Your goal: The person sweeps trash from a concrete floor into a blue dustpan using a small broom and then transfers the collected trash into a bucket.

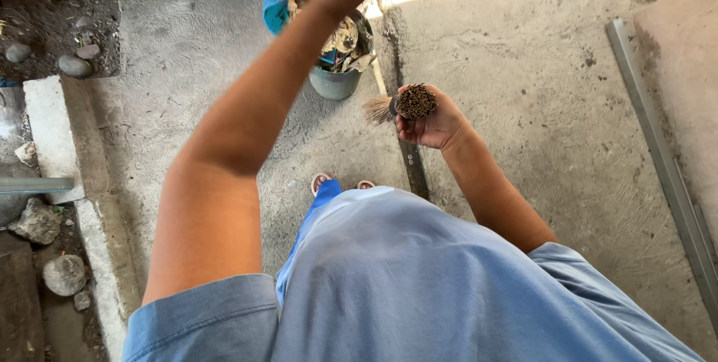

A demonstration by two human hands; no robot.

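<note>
We wear a light blue short-sleeved shirt (419, 280), loose over the belly, its sleeves hemmed above the elbows. Both forearms are bare, with no watch or rings visible. Below the shirt, brighter blue trousers (323, 196) and pale sandals (320, 180) show.

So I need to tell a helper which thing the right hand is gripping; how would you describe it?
Start at the grey bucket of dry leaves on the concrete floor. Just to its right, the right hand clutches a stick broom, a tight bundle of thin brown sticks seen end-on. Nothing else nearby is bundled.
</note>
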